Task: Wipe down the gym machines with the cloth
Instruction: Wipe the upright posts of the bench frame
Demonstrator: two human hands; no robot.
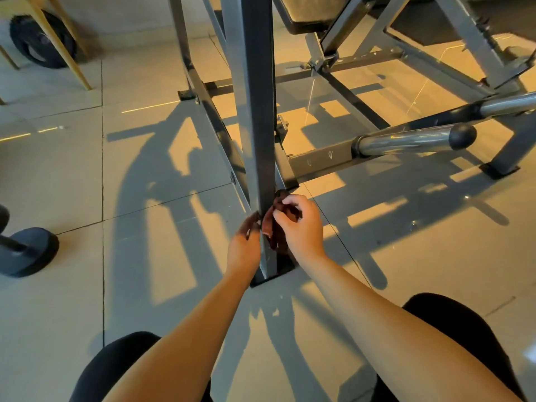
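Observation:
A grey steel upright post (258, 111) of a gym machine stands on a black foot plate (261, 281) on the tiled floor. A dark brown cloth (279, 217) is wrapped around the post's lower part. My right hand (301, 226) pinches the cloth on the post's right side. My left hand (245, 242) holds the cloth's other end against the post's left side, fingers curled around it. Both forearms reach forward from my knees.
The machine's frame bars (348, 97), a chrome weight peg with a black cap (412, 140) and a padded seat (307, 13) lie beyond the post. A dumbbell (26, 250) rests at the left. A black tyre (43, 39) and wooden legs stand far left.

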